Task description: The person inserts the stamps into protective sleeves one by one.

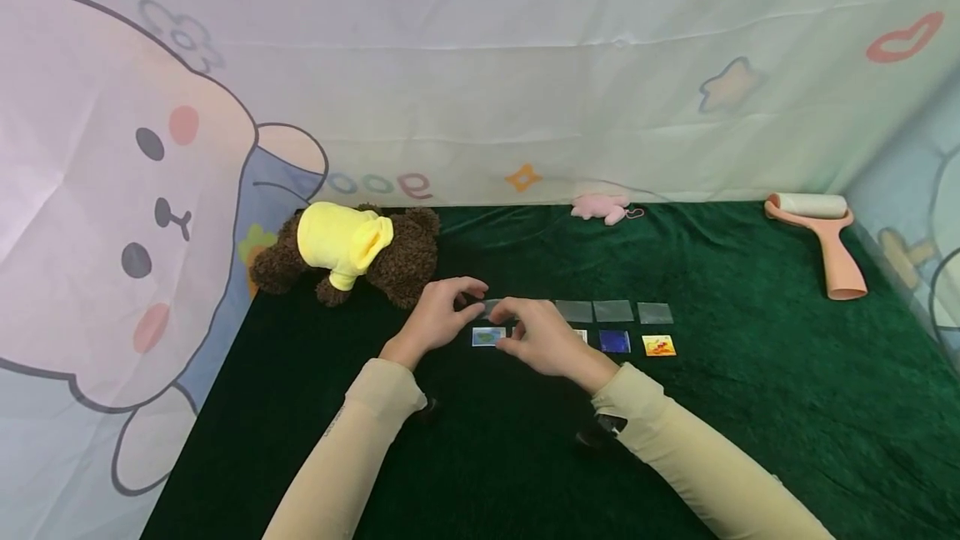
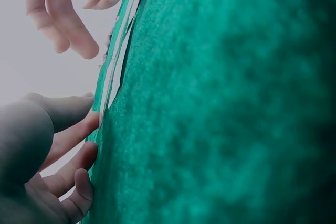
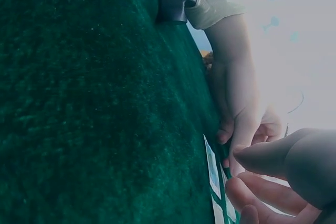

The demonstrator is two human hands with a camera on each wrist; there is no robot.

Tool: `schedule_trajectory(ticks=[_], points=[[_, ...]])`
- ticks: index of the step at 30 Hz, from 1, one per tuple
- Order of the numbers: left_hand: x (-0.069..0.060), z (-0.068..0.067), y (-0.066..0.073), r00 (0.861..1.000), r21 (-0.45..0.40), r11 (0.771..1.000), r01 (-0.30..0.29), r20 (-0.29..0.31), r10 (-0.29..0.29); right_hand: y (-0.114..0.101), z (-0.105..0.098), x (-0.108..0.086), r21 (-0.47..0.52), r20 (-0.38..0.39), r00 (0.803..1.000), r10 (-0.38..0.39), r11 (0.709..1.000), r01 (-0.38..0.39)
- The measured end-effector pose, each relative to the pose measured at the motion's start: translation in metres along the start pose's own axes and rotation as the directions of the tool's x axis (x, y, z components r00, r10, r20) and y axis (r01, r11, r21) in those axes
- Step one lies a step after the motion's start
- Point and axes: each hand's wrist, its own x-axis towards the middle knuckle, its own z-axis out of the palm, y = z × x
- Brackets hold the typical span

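Though see-through, greyish plastic sleeve [image 1: 492,306]

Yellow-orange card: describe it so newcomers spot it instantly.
On the dark green cloth, find the row of cards below the translucent rectangles in the head view. The yellow-orange card is at its right end; its warm colour contrasts with the dark blue card beside it.

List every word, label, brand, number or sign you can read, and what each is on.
"oo": on the backdrop, followed by a third letter too unclear to name.
Cards: any print is too small to read.
Left sleeve: small dark marks, too small to read.
No brand or number is legible.
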Motion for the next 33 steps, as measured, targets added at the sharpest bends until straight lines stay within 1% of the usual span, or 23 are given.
schedule_trajectory(ticks=[4, 9, 12, 15, 24, 29, 33], points=[[-0.001, 0.000, 0.000, 1.000, 0.003, 1.000, -0.005, 0.001, 0.005, -0.001, 0.003, 0.000, -0.010, -0.005, 1.000, 0.000, 1.000, 0.000], [0.000, 0.000, 0.001, 1.000, -0.003, 1.000, -0.014, 0.001, 0.014, 0.000, 0.006, 0.000, -0.079, -0.012, 0.999, 0.041, 0.996, -0.042], [0.001, 0.000, 0.001, 1.000, 0.001, 1.000, -0.021, 0.003, 0.021, 0.001, 0.009, 0.002, -0.126, -0.014, 0.998, 0.065, 0.990, -0.066], [0.001, 0.000, 0.000, 1.000, 0.008, 1.000, -0.025, 0.004, 0.025, -0.001, 0.012, 0.004, -0.168, -0.017, 0.997, 0.073, 0.983, -0.075], [0.002, 0.002, 0.001, 1.000, 0.034, 0.999, -0.005, -0.003, 0.005, -0.008, 0.016, 0.008, -0.267, -0.048, 0.995, 0.084, 0.959, -0.093], [0.002, 0.003, 0.003, 1.000, 0.042, 0.999, 0.004, -0.016, -0.003, -0.010, 0.014, 0.008, -0.284, -0.061, 0.995, 0.079, 0.954, -0.093], [0.003, 0.002, 0.004, 1.000, 0.047, 0.999, 0.014, -0.023, -0.013, -0.012, 0.007, 0.007, -0.258, -0.049, 0.996, 0.069, 0.963, -0.080]])
